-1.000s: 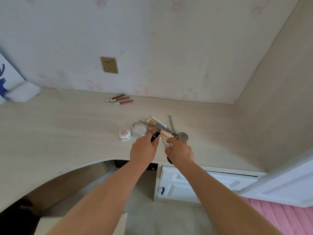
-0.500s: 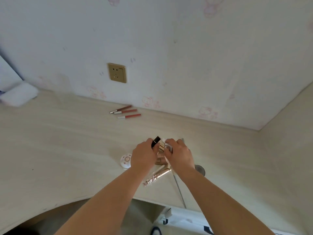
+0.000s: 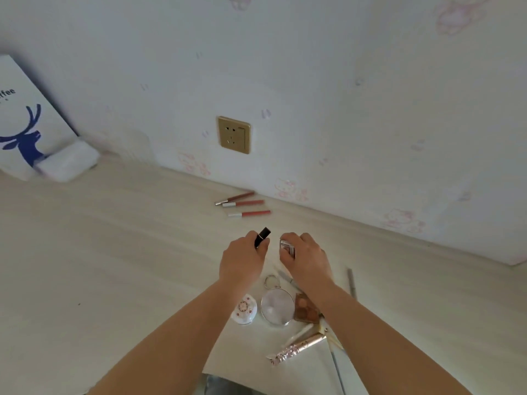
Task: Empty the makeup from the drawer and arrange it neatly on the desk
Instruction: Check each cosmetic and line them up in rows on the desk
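Makeup, part sorted. Landmark: wall socket (image 3: 234, 134).

Arranged: three lip pencils (image 3: 242, 203), a parallel row just below the socket at the wall's foot.

In hand: black lipstick tube (image 3: 262, 237), pinched in the left hand (image 3: 242, 259); small clear-and-silver case (image 3: 287, 247), gripped by the right hand (image 3: 306, 259). Both sit below the pencils.

Unsorted, judged remaining: floral round pot (image 3: 244, 309), round compact (image 3: 277, 307), eyeshadow palette (image 3: 306, 307), rose-gold tube (image 3: 296, 348), farther below. Drawer unseen.

Surface: pale wood desk (image 3: 99, 252). Far left of socket: deer-print box (image 3: 27, 121), white packet (image 3: 68, 161). Wallpaper faintly patterned.
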